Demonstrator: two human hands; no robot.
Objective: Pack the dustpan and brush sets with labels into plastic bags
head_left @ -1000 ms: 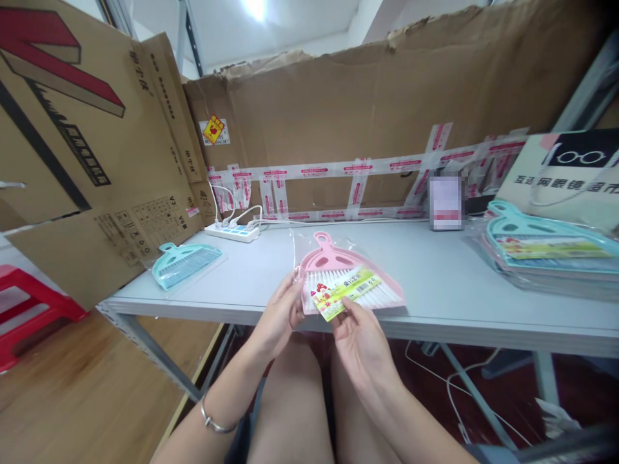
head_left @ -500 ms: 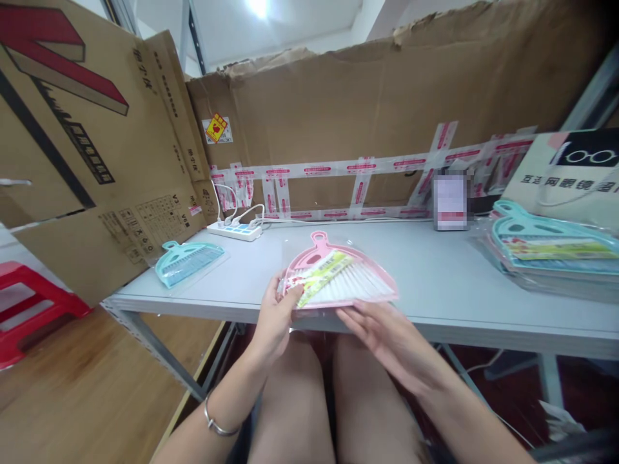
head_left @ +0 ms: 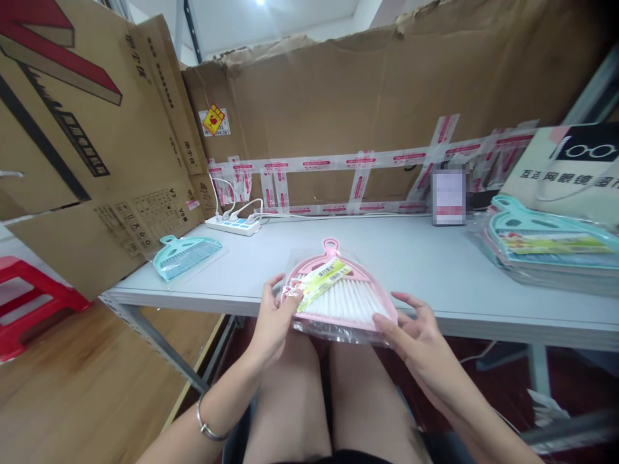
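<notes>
At the table's front edge, over the person's lap: bagged pink dustpan-and-brush set [head_left: 345, 299], between both hands. Handle [head_left: 331, 255] points away from the person, at the back cardboard [head_left: 314, 109]. Long axis runs left-right along the wide lip, right end a bit nearer the person. Lip overhangs the edge; can't tell from where I stand if the rest touches the tabletop.

Looks: pink pan, white bristles fanned toward the lip, loose clear bag [head_left: 333, 332] crinkled below the lip. Yellow-green and white label card [head_left: 324, 283] lies slantwise over the left half, low end at the left corner.

Left hand [head_left: 275, 317]: closed on that corner, thumb on top over the card end, fingers around the side. Right hand [head_left: 420, 341]: half open, thumb on the right front corner, index stretched out beyond the rim; can't tell how firmly the other fingers hold.

Grey table [head_left: 387, 248]: space left of the pan up to a bagged light-blue set [head_left: 188, 254], space right up to a stack of bagged sets [head_left: 556, 254]. Behind, tabletop runs back to the cardboard, with a white power strip [head_left: 233, 224] rear left and a blurred-out device [head_left: 449, 196] rear right. Tall carton [head_left: 97, 129] walls the left end.
</notes>
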